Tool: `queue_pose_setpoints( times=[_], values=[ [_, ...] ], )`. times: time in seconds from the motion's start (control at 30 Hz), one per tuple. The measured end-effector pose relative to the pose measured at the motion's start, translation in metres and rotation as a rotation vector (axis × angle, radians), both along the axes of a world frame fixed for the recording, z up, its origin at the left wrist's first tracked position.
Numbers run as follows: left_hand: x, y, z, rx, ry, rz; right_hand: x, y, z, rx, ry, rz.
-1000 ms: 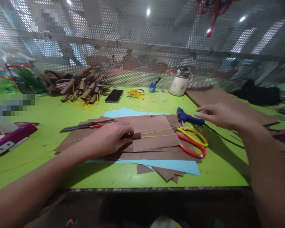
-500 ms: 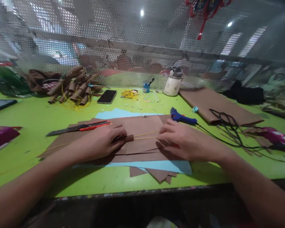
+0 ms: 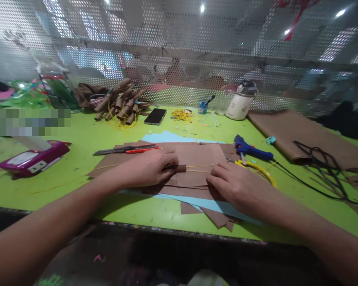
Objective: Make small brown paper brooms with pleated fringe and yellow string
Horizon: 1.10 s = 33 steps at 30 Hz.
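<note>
- Because the fingers of the left hand wrap its near end, only a short stub of the brown paper roll shows; the hand pinches it against the stacked sheets, thumb below and fingers above.
- Right hand: fingers bent and close together, tips down on the brown paper sheet. Cannot tell whether it grips the thin yellow strings, which run from the roll towards it and are lost at its fingers.
- Scissors: a yellow handle loop is visible; the right hand covers much of the remainder.
- Light blue paper: partly hidden under the matte brown sheets, edges projecting at front and back.
- Utility knife: dark and red, slim, lying across the sheets behind the left hand.
- Glue gun: blue plastic, black cord trailing to the right and out of frame.
- Purple-cased unit: glossy; the area above it is pixelated, exact kind undetermined.
- Rear of the smooth green surface: a heap of brown paper tubes tangled with yellow string, beside a flat black phone.
- Perforated panel: round-holed; shapes beyond it indistinct.
</note>
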<state>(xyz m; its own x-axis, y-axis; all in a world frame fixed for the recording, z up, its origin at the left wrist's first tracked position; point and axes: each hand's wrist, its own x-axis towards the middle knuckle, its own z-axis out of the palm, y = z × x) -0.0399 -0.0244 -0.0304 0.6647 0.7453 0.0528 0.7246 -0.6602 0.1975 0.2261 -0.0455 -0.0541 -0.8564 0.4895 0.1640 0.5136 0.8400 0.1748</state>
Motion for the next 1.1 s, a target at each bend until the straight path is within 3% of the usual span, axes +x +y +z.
queue_pose_setpoints(
  times=[0.47,1.1],
  values=[
    [-0.001,-0.005,0.003,-0.048,0.016,-0.01,-0.004,0.0,0.002,-0.07,0.18,-0.03],
    [0.003,-0.009,0.003,-0.058,-0.011,-0.014,-0.012,-0.002,0.001,-0.142,0.177,-0.078]
  ],
)
